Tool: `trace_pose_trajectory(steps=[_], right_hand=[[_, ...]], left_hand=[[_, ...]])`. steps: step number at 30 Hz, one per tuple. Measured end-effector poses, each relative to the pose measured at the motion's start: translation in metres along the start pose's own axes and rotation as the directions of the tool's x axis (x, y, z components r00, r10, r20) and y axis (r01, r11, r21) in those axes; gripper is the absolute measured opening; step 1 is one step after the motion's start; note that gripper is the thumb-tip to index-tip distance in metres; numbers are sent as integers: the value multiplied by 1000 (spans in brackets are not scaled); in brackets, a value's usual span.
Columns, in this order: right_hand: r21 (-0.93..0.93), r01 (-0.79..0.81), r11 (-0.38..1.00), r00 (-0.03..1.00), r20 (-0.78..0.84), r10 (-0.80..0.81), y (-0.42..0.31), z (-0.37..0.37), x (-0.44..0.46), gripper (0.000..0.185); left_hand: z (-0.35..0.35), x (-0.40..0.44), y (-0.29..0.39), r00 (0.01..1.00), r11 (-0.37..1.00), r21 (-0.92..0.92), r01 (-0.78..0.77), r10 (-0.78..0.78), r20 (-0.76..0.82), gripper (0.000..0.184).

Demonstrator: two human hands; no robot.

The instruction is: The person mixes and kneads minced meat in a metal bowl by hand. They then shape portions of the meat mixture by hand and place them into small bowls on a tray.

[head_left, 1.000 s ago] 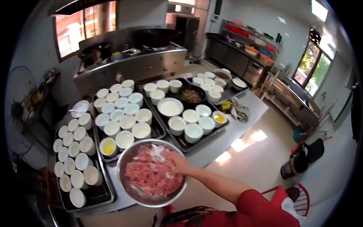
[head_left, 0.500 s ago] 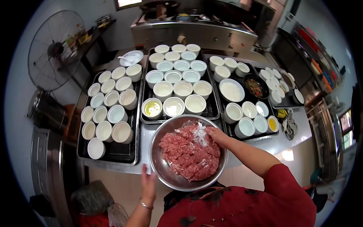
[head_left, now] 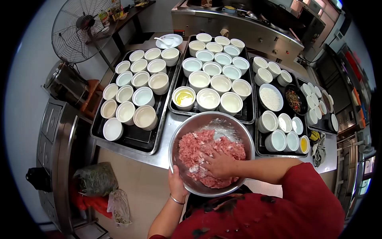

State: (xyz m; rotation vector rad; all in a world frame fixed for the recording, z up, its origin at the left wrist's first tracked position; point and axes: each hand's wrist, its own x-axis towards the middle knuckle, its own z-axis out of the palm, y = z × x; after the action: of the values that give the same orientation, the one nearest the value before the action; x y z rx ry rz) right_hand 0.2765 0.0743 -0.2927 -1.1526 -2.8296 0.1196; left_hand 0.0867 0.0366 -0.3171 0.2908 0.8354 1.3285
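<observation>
A wide stainless steel mixing bowl (head_left: 247, 137) stands at the front edge of the table, close to my body. Pink minced meat (head_left: 191, 149) fills much of it, streaked with white powder (head_left: 197, 170). More powder clings to the bare far wall. My left hand (head_left: 176, 184) grips the bowl's near left rim, thumb at the edge; the other fingers are hidden beneath. Inside the bowl, my right hand (head_left: 220, 164) presses on the meat, fingers spread and pointing left, their tips partly sunk in the mince.
Black trays (head_left: 149, 142) of white ramekins (head_left: 208, 98) line the table's far side. One ramekin (head_left: 184, 98) holds yellow liquid. To the right sit a bowl of white grains (head_left: 271, 98) and a dark bowl of chopped mix (head_left: 293, 100). A fan (head_left: 84, 24) stands back left.
My left hand has gone from hanging beside the bowl to holding its rim. My right hand has moved from the far right of the bowl into the meat, and the powder is spread about.
</observation>
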Motion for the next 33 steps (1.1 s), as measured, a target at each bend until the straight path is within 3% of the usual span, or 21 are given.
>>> trace_pose_trajectory(steps=[2,3,5,7,9,11,12,14,15,17,18,20,21,23,24,26,28,29,30,31,33], right_hand=[[-1,-64,998,890,452,58,3,10,9,46],[-3,-60,998,887,458,55,7,15,18,46],[69,-258,964,701,700,137,17,21,42,48],[-9,-243,970,661,730,173,14,0,46,50],[88,-96,992,781,625,20,13,-47,40,48],[252,-129,959,815,578,-43,47,-35,34,42],[322,-277,905,785,620,20,66,-36,40,40],[343,-385,857,885,400,238,101,-18,49,38],[348,-379,857,888,397,232,110,-6,53,38],[748,-494,442,858,338,388,119,11,66,47],[756,-488,436,862,337,379,125,21,77,47],[510,-811,287,582,751,312,125,40,104,58],[366,-826,429,506,817,277,117,35,118,67],[613,-587,529,732,681,23,108,58,126,56],[614,-590,524,732,681,25,104,54,121,56],[704,-429,566,642,678,-357,85,27,110,40],[614,-12,789,767,512,-386,68,-2,69,30],[437,118,892,694,606,-389,55,-24,56,29],[232,180,956,832,482,-274,40,-34,22,34],[239,143,960,851,466,-243,31,-39,0,39],[130,246,961,911,307,-274,25,-16,-29,38]], left_hand=[[0,-1,0,1000,999,35,-9,9,0,36],[-2,0,3,1000,1000,28,-8,9,-4,36],[-4,-1,5,1000,989,148,7,-6,-10,35],[-2,-4,8,999,987,158,32,-27,-31,35],[-9,7,1,998,979,197,-45,50,-23,34],[-12,10,2,996,954,289,-81,87,-11,33],[-9,14,6,999,954,297,-37,46,-24,32],[-12,25,11,1000,945,326,-1,6,-16,31],[-12,28,11,1000,944,329,-4,11,-21,31],[-5,30,18,998,960,275,59,-52,-31,32],[-4,34,19,998,957,283,57,-47,-41,32],[-7,34,18,999,946,320,47,-41,-26,32],[-9,36,17,998,943,328,55,-46,-35,32],[-13,43,15,999,951,305,47,-51,5,34],[-6,42,17,999,958,285,36,-42,15,32],[-8,42,17,998,965,256,57,-59,2,32],[-13,44,14,998,973,220,62,-59,-19,32],[-13,43,15,998,974,219,67,-66,-12,32],[-12,43,16,998,972,227,65,-65,-9,32],[-11,42,17,998,970,234,66,-66,-10,32],[-7,40,17,997,974,214,71,-72,-1,32]])
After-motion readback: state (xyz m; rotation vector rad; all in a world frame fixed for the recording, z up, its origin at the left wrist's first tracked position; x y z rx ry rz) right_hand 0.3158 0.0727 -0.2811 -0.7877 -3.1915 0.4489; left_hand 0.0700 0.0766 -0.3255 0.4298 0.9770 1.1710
